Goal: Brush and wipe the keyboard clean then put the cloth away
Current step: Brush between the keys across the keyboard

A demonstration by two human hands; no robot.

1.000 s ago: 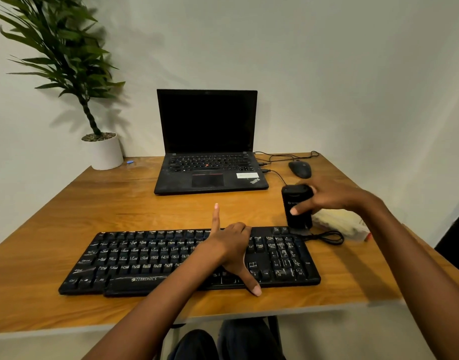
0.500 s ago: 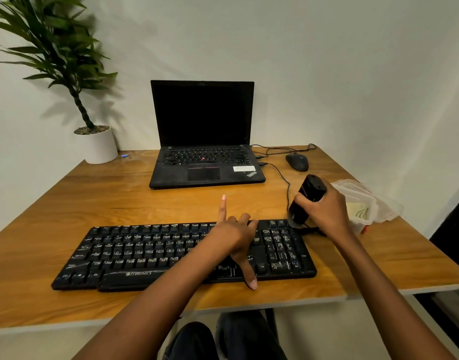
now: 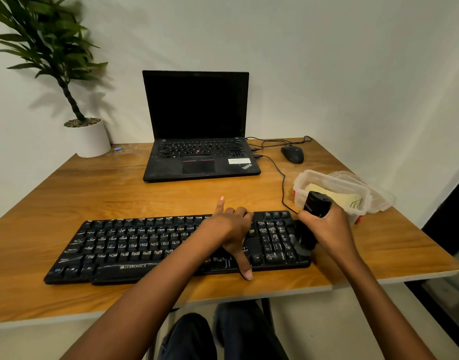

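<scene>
The right hand (image 3: 332, 229) had its fingers clamped on the brush (image 3: 312, 222), bristles on the keyboard's (image 3: 150, 245) right end. The left hand (image 3: 231, 227) rested on the keys, fingers spread. The cloth (image 3: 335, 197) lay in the tub (image 3: 327, 183).

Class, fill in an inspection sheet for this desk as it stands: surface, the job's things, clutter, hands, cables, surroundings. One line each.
Surface: wooden desk, bare at front left.
Job's things: black keyboard near the front edge; black brush tip down at its right end; pale cloth in a clear plastic box.
Clutter: open laptop, screen dark; mouse; potted plant; small blue item.
Hands: left hand resting on the keyboard; right hand, grip closed on the brush.
Cables: black cable from laptop to keyboard.
Surroundings: plain white wall.
</scene>
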